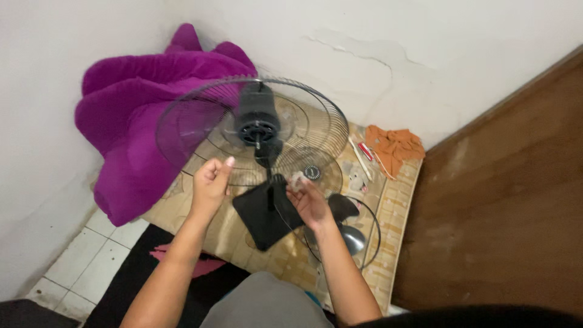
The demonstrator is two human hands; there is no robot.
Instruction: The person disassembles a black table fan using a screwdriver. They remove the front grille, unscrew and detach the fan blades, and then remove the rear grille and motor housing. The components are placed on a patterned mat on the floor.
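Observation:
A black stand fan stands in front of me, its motor and bare shaft facing up inside the rear wire guard. Its square black base rests on a patterned mat. My left hand is curled loosely beside the guard's lower rim, with nothing visible in it. My right hand hovers over the base and pinches a small pale part. The front wire guard and a dark fan blade lie on the mat to the right.
A purple blanket is piled against the white wall at left. An orange cloth, a red-handled tool and small parts lie at the mat's far right. A wooden door closes the right side. White tiles and a dark rug lie near me.

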